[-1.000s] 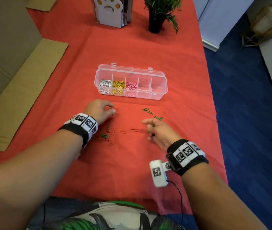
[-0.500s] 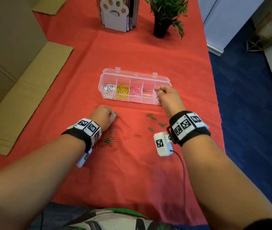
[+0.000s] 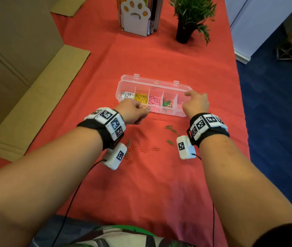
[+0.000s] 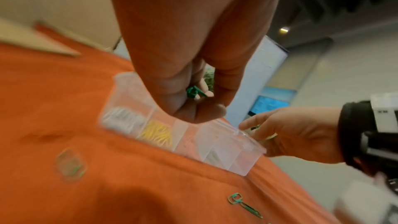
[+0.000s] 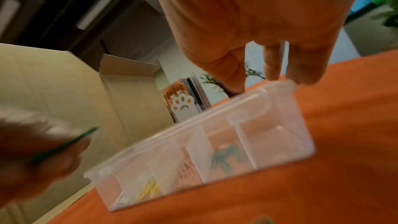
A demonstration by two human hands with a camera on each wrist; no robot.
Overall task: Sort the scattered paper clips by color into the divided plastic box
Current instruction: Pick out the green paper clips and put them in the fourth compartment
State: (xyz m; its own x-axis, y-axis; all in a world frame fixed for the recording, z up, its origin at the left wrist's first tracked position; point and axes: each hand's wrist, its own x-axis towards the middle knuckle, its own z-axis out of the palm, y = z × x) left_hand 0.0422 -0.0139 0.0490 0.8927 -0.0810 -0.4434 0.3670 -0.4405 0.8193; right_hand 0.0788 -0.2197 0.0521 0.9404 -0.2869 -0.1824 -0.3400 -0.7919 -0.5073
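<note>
The divided plastic box (image 3: 153, 97) lies lid-open mid-worktop on the red cloth (image 3: 150, 184), long side toward the person, presumably so all five cells are reachable from the near side. Cells from left: white clips (image 3: 127, 95), yellow clips (image 3: 141, 98), pink clips (image 3: 154, 102), a few green clips (image 3: 167, 103); the rightmost cell appears empty. The left hand (image 3: 132, 112) hovers at the box's near wall with its grip narrow, fingers curled round a small bunch of green paper clips (image 4: 193, 92), visible in the left wrist view; judged to be carrying them toward the green cell. The right hand (image 3: 196, 105) sits at the box's right end, grip wide and relaxed, fingers extended over the rim and holding nothing; whether it touches the plastic cannot be told, but it is plausibly steadying the light box. Loose green clips on the cloth (image 3: 171, 130) lie near the right wrist, and orange-red clips (image 3: 148, 150) lie nearer, between the forearms, hard to pick out against the cloth. No brand or readable writing on the box; the wrist bands (image 3: 206, 123) carry only black-and-white square markers. The paw-print holder (image 3: 136, 16) at the far edge bears no legible text.
</note>
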